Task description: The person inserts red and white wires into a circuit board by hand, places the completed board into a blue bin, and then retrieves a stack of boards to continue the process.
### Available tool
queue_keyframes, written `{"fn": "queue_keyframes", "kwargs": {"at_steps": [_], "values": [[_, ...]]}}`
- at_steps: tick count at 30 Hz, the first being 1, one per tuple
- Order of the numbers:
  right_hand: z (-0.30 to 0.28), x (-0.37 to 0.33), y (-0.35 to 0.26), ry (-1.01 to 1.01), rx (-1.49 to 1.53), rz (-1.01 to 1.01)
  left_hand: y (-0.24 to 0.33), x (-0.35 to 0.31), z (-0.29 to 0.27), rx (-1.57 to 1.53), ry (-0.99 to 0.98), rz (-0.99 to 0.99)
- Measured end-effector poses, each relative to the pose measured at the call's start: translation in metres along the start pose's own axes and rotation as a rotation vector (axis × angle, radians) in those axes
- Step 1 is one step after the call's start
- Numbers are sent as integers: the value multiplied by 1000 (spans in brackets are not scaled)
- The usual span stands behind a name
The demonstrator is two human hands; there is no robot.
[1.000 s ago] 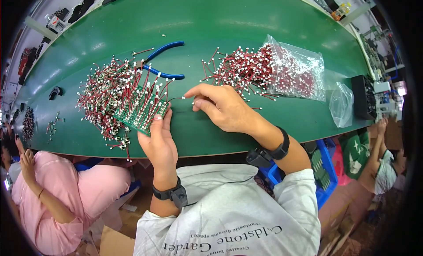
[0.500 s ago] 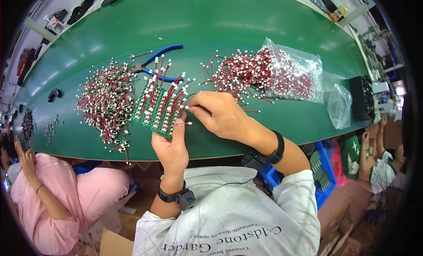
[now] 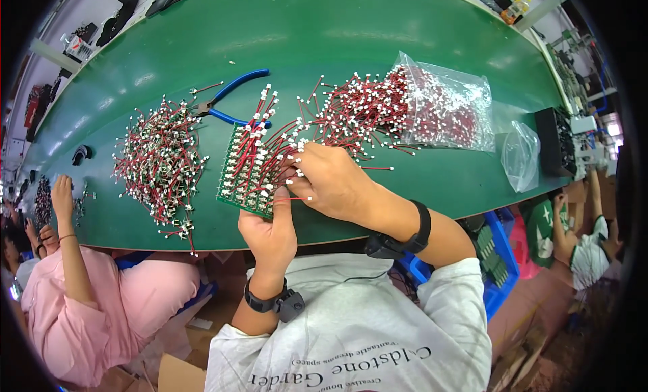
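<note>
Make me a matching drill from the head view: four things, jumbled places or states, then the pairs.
1. Green circuit board
2. Blue-handled pliers
3. Filled plastic bag
4. Blue bin

A. Transparent
B. Below the near edge of the green table, at right
C. In the left hand
D. Lying spread open

Pairs: 1-C, 2-D, 3-A, 4-B

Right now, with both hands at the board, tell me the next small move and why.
Probably have the right hand straighten one leaning wire at the board's right edge: its fingers are close in among the red wires there, and the left hand holds the board. Whether the fingers pinch a wire is hidden.
</note>
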State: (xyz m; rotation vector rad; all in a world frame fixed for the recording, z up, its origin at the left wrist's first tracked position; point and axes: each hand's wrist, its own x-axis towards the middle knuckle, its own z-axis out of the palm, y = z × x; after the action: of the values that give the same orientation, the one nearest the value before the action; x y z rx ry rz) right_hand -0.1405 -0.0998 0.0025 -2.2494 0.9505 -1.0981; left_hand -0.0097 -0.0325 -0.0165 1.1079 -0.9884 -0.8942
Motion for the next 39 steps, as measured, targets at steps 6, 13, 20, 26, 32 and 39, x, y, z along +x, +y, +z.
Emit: {"fn": "queue_keyframes", "kwargs": {"at_steps": [6, 13, 20, 26, 32, 39], "values": [[-1, -1, 2, -44, -49, 25, 2, -1, 1, 8, -22, -7], [-3, 2, -1, -35, -43, -40, 0, -1, -8, -44, -57, -40], [-2, 1, -5, -27, -57, -25, 4, 2, -10, -109, -28, -57], [-2, 1, -6, -55, -85, -66, 5, -1, -11, -15, -16, -40], [12, -2, 10, -105, -116, -49, -2, 2, -20, -146, 10, -104], [-101, -18, -1, -268, -320, 182, -4, 25, -55, -414, 37, -127]]}}
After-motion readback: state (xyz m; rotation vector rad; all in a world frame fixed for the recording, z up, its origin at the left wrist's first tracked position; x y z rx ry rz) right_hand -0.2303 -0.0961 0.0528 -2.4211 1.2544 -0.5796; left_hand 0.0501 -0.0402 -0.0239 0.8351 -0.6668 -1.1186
